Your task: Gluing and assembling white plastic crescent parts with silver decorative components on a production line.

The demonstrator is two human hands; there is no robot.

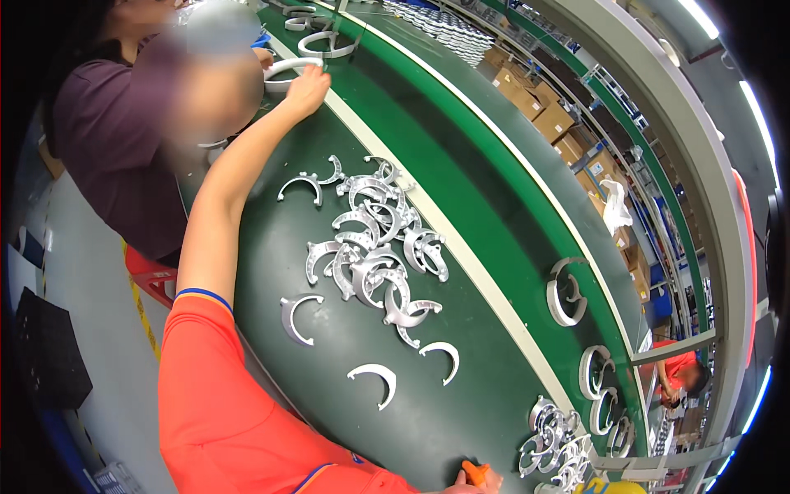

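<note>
My left arm stretches far across the dark green worktop. At its end, my left hand (308, 92) is closed on the edge of a white ring-shaped part (284, 69). A co-worker's hand (263, 58) is close to the far side of that ring. Down at the lower edge, my right hand (485, 479) is partly cut off and closed around an orange object (473, 472) whose kind I cannot make out. Between my hands lies a loose heap of silvery curved metal brackets (374, 239), with single C-shaped pieces (378, 383) spread nearer to me.
A green conveyor belt (461, 173) runs alongside, carrying white ring parts (568, 292). Another bracket pile (551, 440) is at the lower right, by a yellow item (609, 487). A co-worker in a dark shirt (115, 148) sits at the left. Cardboard boxes (551, 119) fill shelving beyond.
</note>
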